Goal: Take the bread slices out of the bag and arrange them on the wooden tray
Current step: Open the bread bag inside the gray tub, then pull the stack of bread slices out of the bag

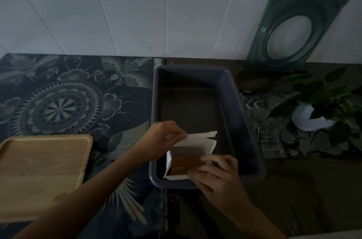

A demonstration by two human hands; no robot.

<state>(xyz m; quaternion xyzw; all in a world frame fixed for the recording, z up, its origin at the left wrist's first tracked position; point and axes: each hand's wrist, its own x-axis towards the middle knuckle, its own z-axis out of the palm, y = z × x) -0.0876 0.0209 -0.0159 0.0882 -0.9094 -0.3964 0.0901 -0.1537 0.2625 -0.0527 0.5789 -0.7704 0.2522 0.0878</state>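
A white bread bag (pixel 199 140) with a clear window lies in the near end of a dark grey plastic tub (pixel 241 121). Brown bread slices (pixel 186 162) show through the window. My left hand (pixel 162 138) pinches the bag's upper left edge at its open top. My right hand (pixel 215 176) grips the bag's lower right side, fingers over the window. A light wooden tray (pixel 39 176) sits at the left, near the counter's front, with nothing on it.
A dark patterned cloth (pixel 68 101) covers the counter's left part. A potted green plant (pixel 317 109) stands at the right. A green glass panel (pixel 293 31) with an oval hole leans on the white wall behind.
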